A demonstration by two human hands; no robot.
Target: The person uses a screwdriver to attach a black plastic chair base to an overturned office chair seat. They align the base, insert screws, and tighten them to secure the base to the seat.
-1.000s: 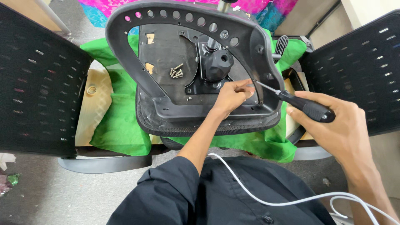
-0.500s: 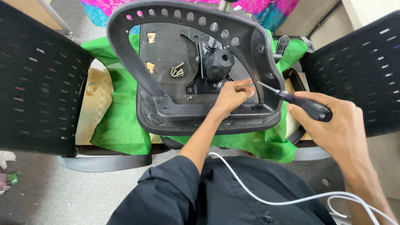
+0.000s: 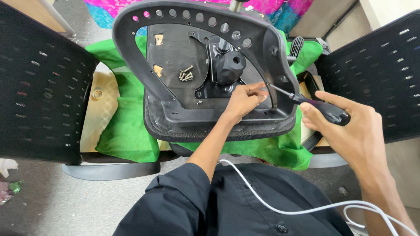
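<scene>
Two hands are at the upturned chair seat (image 3: 175, 118), which lies underside up on a green cloth (image 3: 127, 131). Your right hand (image 3: 350, 131) is closed around the dark handle of a screwdriver (image 3: 326, 111); the thin shaft slants up and to the left, and its tip meets the inner edge of the seat frame just beside the fingertips of your left hand (image 3: 243, 100). Your left hand rests on the seat's underside, thumb and forefinger pinched narrow at the screwdriver tip; whether a screw sits between them cannot be told. A small heap of loose screws (image 3: 187, 74) lies on the flat black plate left of the black knob (image 3: 229, 65) at the seat's centre. The perforated plastic frame (image 3: 197, 13) arches over the top of the seat. Black mesh chair backs (image 3: 39, 83) stand at both sides. A white cable (image 3: 280, 205) runs across your dark shirt.
</scene>
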